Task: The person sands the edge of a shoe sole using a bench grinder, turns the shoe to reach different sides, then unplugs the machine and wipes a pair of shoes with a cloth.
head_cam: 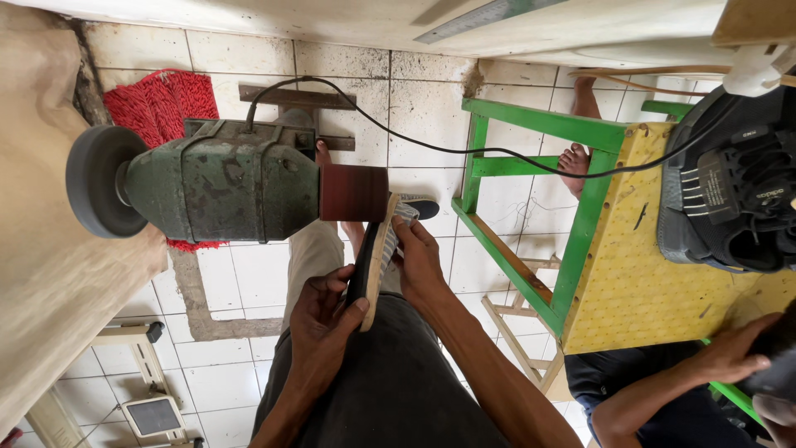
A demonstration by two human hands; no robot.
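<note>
Both hands, left hand and right hand, clenched around a shoe sole pressed against the grinder's sanding drum; a slip could drag fingertips onto the abrasive

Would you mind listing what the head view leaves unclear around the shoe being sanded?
- Shoe: upper hidden, turned edge-on between left hand and right hand.
- Sanding drum: spinning or still, unclear.
- Co-worker's hand: its dark item is cut off by the frame's right edge.
</note>
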